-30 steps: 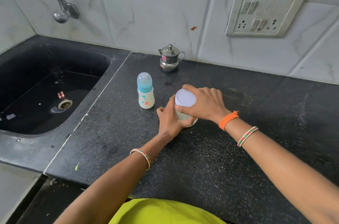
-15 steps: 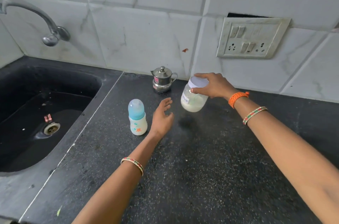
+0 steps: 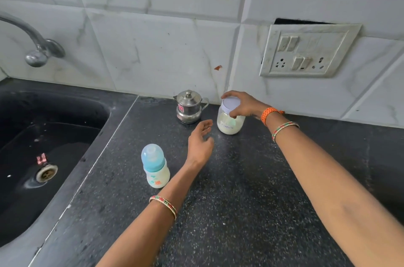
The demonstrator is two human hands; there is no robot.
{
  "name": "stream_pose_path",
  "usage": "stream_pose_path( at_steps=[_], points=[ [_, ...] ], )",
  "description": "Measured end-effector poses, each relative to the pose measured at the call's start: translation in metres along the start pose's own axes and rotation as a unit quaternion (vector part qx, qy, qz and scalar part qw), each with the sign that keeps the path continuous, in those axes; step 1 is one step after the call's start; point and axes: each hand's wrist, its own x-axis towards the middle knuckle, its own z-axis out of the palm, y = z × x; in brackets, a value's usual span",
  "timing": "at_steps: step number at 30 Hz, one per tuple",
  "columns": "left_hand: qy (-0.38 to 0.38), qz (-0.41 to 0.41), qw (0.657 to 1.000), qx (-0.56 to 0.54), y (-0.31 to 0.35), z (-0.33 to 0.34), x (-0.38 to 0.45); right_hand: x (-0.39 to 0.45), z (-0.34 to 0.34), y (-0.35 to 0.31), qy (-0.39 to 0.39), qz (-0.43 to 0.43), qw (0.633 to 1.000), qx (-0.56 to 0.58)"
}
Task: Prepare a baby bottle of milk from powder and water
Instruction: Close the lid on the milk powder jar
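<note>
Since half second ago, powder jar (image 3: 230, 121) set down from mid-air onto black countertop (image 3: 240, 190) near back wall, right of steel pot (image 3: 189, 106). Sink (image 3: 43, 157) cut off at left frame edge; tap (image 3: 32, 43) partly out of frame. Wide open counter at centre and right. Right hand (image 3: 242, 103) grasps jar's white lid from above; jar label blurred, unreadable. Left hand (image 3: 201, 142) released, fingers relaxed, holding nothing, between jar and baby bottle (image 3: 155, 167). Bottle capped, upright at centre left; print illegible.
</note>
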Motion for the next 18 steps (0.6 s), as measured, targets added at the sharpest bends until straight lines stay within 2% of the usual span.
stream_pose_path(
  at_steps=[3, 6, 8, 9, 11, 13, 15, 18],
  points=[
    [-0.008, 0.018, 1.000, -0.006, 0.016, -0.002, -0.006, -0.007, 0.004, -0.003, 0.017, 0.020, 0.999, -0.021],
    [-0.019, 0.060, 0.998, -0.028, 0.035, -0.010, -0.024, -0.031, 0.011, -0.021, 0.142, -0.004, 0.989, -0.037],
    [-0.028, 0.087, 0.994, -0.051, 0.043, -0.020, -0.045, -0.051, 0.020, -0.040, 0.238, -0.058, 0.969, 0.026],
    [-0.034, 0.095, 0.993, -0.067, 0.044, -0.026, -0.056, -0.061, 0.024, -0.051, 0.247, -0.074, 0.964, 0.069],
    [-0.027, 0.105, 0.990, -0.095, 0.039, -0.054, -0.095, -0.094, 0.051, -0.083, 0.168, -0.103, 0.973, 0.123],
    [-0.001, 0.099, 0.989, -0.109, 0.022, -0.077, -0.117, -0.112, 0.079, -0.097, 0.058, -0.098, 0.988, 0.104],
    [0.040, 0.085, 0.988, -0.124, 0.002, -0.085, -0.125, -0.120, 0.097, -0.084, 0.012, -0.072, 0.995, 0.068],
    [0.138, 0.087, 0.978, -0.130, -0.017, -0.100, -0.136, -0.128, 0.127, -0.069, -0.031, -0.042, 0.995, 0.086]
  ],
)
